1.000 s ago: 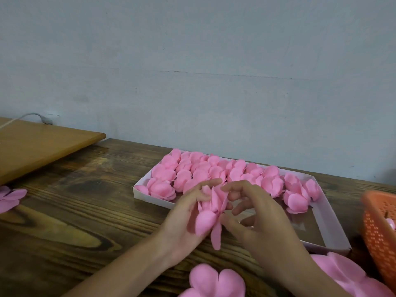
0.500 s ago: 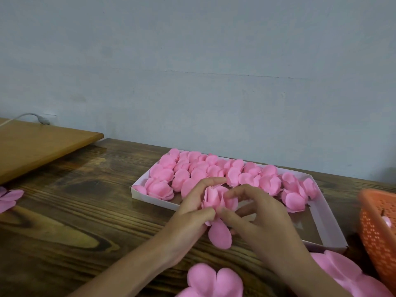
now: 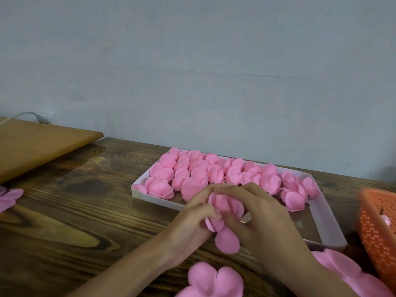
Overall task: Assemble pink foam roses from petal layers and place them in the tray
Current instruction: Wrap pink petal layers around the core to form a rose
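Lying at the near edge of the dark wooden table (image 3: 75, 221), a flat pink petal layer (image 3: 214, 279) sits just in front of both wrists, with more petal layers (image 3: 342, 273) at the near right beside an orange basket (image 3: 377, 230). Above them the left hand (image 3: 192, 224) and right hand (image 3: 265, 219) curl round 1 half-made rose (image 3: 227, 206), fingertips pinching its wrapped petals, while 1 loose petal (image 3: 227, 241) hangs below. Just beyond the hands stands the white tray (image 3: 329, 224), with finished roses (image 3: 203, 172) packed across its left and far parts. At the far left lie another petal piece (image 3: 9, 197) and a pale wooden board (image 3: 38, 146).
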`<state>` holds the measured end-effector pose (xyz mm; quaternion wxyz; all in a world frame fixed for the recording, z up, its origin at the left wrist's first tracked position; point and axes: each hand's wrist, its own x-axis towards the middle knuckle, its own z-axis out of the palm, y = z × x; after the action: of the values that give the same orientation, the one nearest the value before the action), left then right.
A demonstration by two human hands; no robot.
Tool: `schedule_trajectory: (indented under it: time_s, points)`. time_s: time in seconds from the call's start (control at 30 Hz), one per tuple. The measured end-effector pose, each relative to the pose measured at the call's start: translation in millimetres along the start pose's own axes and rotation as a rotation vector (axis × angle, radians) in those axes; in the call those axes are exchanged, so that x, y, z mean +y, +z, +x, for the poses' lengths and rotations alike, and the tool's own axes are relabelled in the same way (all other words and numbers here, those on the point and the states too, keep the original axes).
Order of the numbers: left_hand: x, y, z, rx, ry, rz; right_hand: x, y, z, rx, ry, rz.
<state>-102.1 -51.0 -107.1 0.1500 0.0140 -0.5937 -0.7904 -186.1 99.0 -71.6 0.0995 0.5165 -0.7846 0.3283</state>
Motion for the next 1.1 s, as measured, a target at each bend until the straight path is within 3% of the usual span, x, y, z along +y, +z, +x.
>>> schedule_trajectory:
  time_s: [0.1, 0.33, 0.83, 1.1]
  points:
    - [0, -1, 1, 0.030, 0.003, -0.108, 1, -1, 2, 0.006, 0.000, 0.014]
    - [-1, -5, 2, 0.098, -0.017, -0.106, 2, -3, 1, -0.065, -0.002, 0.162]
    - [-4, -3, 1, -0.077, 0.004, -0.075, 5, -2, 4, 0.006, 0.102, 0.308]
    - [-5, -7, -2, 0.244, -0.075, 0.102, 22, -16, 13, -0.088, 0.197, 0.456]
